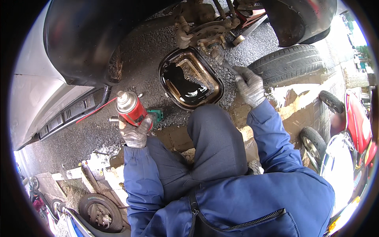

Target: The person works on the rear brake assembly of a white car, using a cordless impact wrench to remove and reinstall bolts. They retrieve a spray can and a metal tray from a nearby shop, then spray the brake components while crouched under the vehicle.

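Note:
My left hand (136, 132), in a dirty grey work glove, is wrapped round a red spray can (133, 110) with a silver top. A thin red straw (96, 111) points from the can's top toward the lower left. My right hand (250, 86), gloved too, grips what looks like a brush (226, 64), its worn brownish head toward the car's exposed wheel hub and brake parts (207, 33). Whether the head touches these parts, I cannot tell. Below them lies a black drip pan (218, 93) with dark oily liquid in it.
A removed tyre (286, 63) lies right of the pan. A green tool (156, 117) is on the asphalt behind my left hand. The black wheel-arch liner (81, 43) hangs at upper left. A red motorbike (357, 122) stands at right, and another wheel (100, 211) lies at lower left.

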Demonstrator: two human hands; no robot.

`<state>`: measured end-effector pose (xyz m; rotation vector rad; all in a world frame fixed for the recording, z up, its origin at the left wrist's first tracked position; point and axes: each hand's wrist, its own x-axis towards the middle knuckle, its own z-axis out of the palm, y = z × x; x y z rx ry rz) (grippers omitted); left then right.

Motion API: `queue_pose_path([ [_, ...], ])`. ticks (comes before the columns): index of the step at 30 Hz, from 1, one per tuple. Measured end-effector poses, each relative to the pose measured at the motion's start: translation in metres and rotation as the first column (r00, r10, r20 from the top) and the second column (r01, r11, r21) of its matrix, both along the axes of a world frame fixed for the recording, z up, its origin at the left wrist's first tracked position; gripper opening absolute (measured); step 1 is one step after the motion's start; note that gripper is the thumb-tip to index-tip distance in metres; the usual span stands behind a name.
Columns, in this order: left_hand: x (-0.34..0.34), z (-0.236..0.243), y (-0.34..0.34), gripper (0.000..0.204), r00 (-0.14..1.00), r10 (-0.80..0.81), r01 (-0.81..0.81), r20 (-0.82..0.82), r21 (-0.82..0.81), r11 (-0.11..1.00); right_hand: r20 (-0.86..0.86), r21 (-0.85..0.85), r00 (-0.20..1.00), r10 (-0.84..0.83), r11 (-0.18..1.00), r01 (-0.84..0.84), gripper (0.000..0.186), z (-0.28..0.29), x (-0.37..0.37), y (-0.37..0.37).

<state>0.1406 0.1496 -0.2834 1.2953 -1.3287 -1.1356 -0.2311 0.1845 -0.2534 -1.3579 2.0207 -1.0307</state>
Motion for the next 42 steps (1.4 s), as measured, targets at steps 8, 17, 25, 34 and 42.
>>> queue_pose_path([
  [8, -0.004, -0.001, -0.002, 0.067, 1.0, 0.002, -0.002, 0.0, -0.05, 0.999, -0.083, -0.053, 0.995, -0.061, 0.997, 0.056, 0.023, -0.018, -0.014, -0.02],
  [17, -0.001, 0.0, -0.001, 0.074, 0.999, 0.005, -0.007, 0.039, 0.034, 0.999, -0.144, -0.054, 0.987, -0.071, 0.997, 0.063, 0.021, -0.008, -0.011, -0.018],
  [25, -0.002, -0.001, 0.0, 0.067, 1.0, 0.018, -0.017, 0.019, -0.032, 0.999, -0.326, 0.06, 0.945, 0.034, 0.998, -0.015, 0.023, 0.005, -0.007, -0.025],
  [34, 0.0, -0.001, 0.0, 0.07, 1.0, 0.023, -0.022, 0.015, -0.062, 0.998, -0.235, 0.013, 0.972, -0.017, 1.0, 0.02, 0.021, 0.008, -0.002, -0.015],
  [42, 0.006, -0.006, -0.001, 0.076, 0.996, 0.017, -0.017, -0.086, -0.002, 1.0, -0.22, 0.015, 0.975, -0.013, 1.0, 0.017, 0.021, 0.01, 0.013, -0.013],
])
